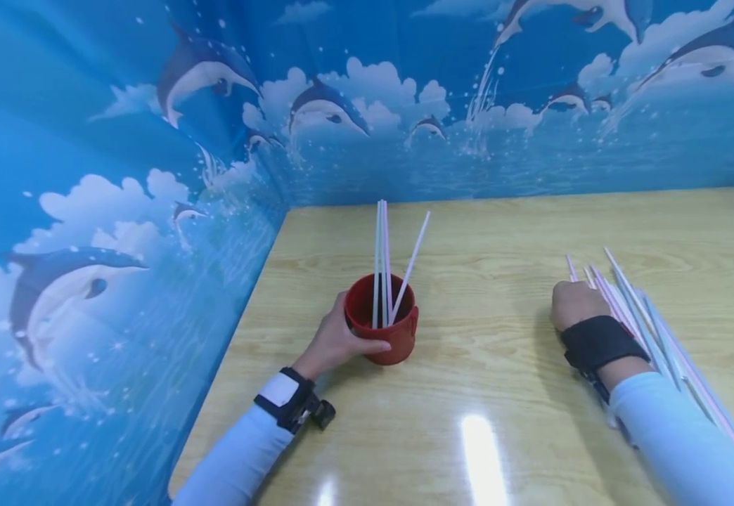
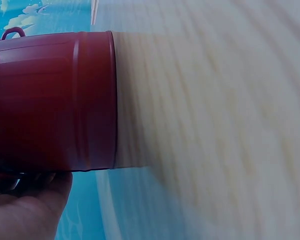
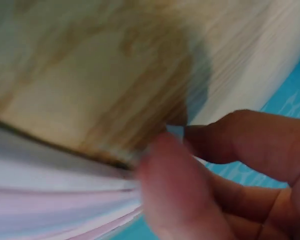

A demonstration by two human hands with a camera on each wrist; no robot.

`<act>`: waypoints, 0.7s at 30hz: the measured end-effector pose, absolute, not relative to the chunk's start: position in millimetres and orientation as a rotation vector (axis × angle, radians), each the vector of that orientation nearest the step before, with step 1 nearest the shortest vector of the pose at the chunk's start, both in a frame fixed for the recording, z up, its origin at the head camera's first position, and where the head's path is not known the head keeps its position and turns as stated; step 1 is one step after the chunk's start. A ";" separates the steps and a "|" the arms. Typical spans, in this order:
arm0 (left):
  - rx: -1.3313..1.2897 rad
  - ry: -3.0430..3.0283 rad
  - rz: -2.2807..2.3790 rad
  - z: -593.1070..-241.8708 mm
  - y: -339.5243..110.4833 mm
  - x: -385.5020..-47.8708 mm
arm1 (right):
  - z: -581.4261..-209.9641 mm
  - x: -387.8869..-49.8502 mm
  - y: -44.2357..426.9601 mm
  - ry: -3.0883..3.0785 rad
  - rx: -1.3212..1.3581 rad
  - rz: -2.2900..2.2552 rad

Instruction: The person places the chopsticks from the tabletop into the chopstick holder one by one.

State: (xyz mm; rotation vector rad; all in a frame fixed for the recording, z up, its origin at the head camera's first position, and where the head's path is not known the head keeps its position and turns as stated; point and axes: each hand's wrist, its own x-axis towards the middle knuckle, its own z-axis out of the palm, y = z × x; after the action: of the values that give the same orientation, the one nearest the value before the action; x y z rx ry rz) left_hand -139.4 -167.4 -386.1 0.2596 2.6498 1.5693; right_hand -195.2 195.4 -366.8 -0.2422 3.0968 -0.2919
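Note:
My left hand grips a red bucket with small side handles, the thumb across its near side. The bucket stands upright on the table, and in the left wrist view its red wall fills the left part. Several pastel straws stand in it, one leaning to the right. Over at the right, my right hand is at the left edge of a pile of straws. Its thumb and forefinger pinch a pale blue straw end in the right wrist view, mostly hidden by the fingers.
The wood-grain table stretches between the bucket and the straw pile. A blue dolphin-print curtain borders the table at the back and left. My right forearm lies alongside the pile and covers part of it.

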 end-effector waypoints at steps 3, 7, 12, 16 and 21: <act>0.254 2.645 1.561 -386.5 -166.1 -138.7 | -369.7 -195.3 199.6 3.110 -0.222 -0.288; 0.244 2.648 1.565 -387.2 -166.0 -137.3 | -371.6 -195.9 202.0 3.106 -0.187 -0.292; 0.266 2.647 1.576 -386.3 -166.4 -138.3 | -367.4 -195.3 197.1 3.103 -0.199 -0.279; 0.270 2.645 1.584 -384.7 -167.2 -138.1 | -366.0 -195.2 191.2 3.075 -0.168 -0.287; 0.246 2.645 1.578 -384.0 -168.6 -137.9 | -365.5 -199.4 185.4 2.952 -0.073 -0.284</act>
State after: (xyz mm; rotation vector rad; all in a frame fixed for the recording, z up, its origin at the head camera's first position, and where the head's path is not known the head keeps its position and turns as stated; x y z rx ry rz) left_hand -137.9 -168.6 -384.0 0.2461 2.6447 1.5779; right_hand -199.4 185.4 -365.5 -0.0733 2.9517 -0.2838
